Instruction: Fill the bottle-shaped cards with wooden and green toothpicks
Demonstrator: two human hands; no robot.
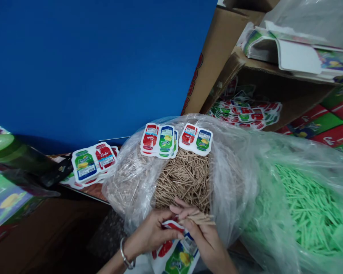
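"What's in the left hand (157, 228)?"

"A twin-panel packet (175, 260), low in the middle of the view, in front of the plastic bag (231, 182) of brown sticks. The left fingers (171, 234) are closed on it near its top, thumb lying over the front."

"How does it look?"

"White-bordered and glossy, tilted a little. One panel is mostly red; the other is green and blue, with Sprite lettering and a yellow lemon picture. A pale label patch sits near the blue part. Its bottom runs out of view."

"And the right hand (204, 238)?"

"Its fingers are bent in around a small bundle of thin, pale brown sticks (202, 218), pinched so the ends poke out to the right. It sits at the packet's upper corner. Whether the top edge is open I can't tell; fingers cover much of it."

"Anything similar nearby?"

"Yes, a small stack of Cola and Sprite packets (151, 140) lies on the far side of the bag, with another twin packet (196, 139) just beside it. Farther left is a separate packet stack (93, 161). More fill a cardboard box (297, 93) at the upper right."

"And the green?"

"Loose green sticks (314, 213), in clear plastic to the right of the brown ones."
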